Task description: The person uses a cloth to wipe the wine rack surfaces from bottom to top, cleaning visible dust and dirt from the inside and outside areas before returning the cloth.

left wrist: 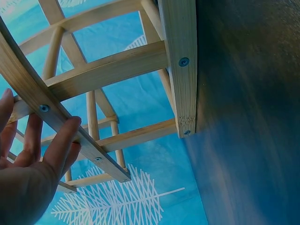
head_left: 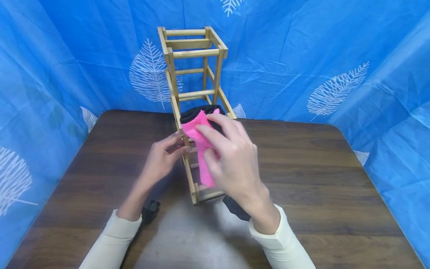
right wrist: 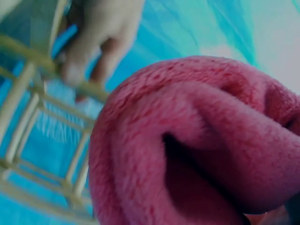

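A tall, narrow wooden rack (head_left: 196,54) of slats and dowels stands mid-table. My left hand (head_left: 162,158) holds its left side low down, and the left wrist view has the fingers around a wooden slat (left wrist: 77,136). Pinched in my right hand (head_left: 236,160) is a fuzzy pink cloth (head_left: 202,144) that hangs down in front of the rack's lower tier. Dark folded fabric (head_left: 193,113) shows along the top of the pink cloth. Up close in the right wrist view, the pink cloth (right wrist: 136,136) looks thick and folded over, with my right hand mostly hidden beneath.
The brown wood-grain table (head_left: 302,168) has rounded far corners. Blue curtain (head_left: 285,45) with white leaf prints surrounds its back and sides. A black strap piece (head_left: 150,211) sits at my left wrist, and another (head_left: 235,208) at the right.
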Demonstrator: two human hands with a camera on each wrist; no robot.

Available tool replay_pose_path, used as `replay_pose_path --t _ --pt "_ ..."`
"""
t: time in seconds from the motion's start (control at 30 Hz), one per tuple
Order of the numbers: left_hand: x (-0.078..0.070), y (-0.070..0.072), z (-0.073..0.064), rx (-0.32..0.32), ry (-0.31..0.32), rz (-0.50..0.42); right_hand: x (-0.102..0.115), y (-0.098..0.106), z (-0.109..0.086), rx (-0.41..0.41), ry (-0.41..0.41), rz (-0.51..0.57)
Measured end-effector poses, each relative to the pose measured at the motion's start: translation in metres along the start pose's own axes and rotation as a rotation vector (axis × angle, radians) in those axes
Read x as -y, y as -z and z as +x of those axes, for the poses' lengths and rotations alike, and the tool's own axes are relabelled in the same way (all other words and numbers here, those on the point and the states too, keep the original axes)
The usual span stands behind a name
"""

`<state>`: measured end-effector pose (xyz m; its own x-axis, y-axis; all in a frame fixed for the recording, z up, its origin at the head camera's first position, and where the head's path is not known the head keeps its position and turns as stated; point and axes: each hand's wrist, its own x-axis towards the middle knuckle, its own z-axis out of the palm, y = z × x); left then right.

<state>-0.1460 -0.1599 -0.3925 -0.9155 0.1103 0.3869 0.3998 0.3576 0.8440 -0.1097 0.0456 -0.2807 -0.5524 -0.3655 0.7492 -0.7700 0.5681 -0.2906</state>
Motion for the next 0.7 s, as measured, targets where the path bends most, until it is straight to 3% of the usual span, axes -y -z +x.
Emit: replay_pose_path --t 0.13,0.23,0.33,0.47,0.7 --pt "0.001 -0.001 0.001 -0.022 0.032 -0.029 -0.022 0.02 0.004 -0.139 -0.029 0.021" --pt "0.002 -0.002 0.002 -0.02 0.036 -0.043 -0.044 0.033 0.009 -0.171 -0.062 -0.052" --pt "0.002 -0.003 0.003 -0.014 0.03 -0.042 -0.067 0.038 0.016 -0.112 -0.083 -0.108" --pt "0.003 -0.002 0.003 -0.009 0.03 -0.042 -0.092 0.029 0.029 0.025 -0.081 -0.088" --pt "0.003 -0.001 0.003 -0.008 0.039 -0.017 -0.108 0.014 0.05 0.199 -0.063 -0.143"
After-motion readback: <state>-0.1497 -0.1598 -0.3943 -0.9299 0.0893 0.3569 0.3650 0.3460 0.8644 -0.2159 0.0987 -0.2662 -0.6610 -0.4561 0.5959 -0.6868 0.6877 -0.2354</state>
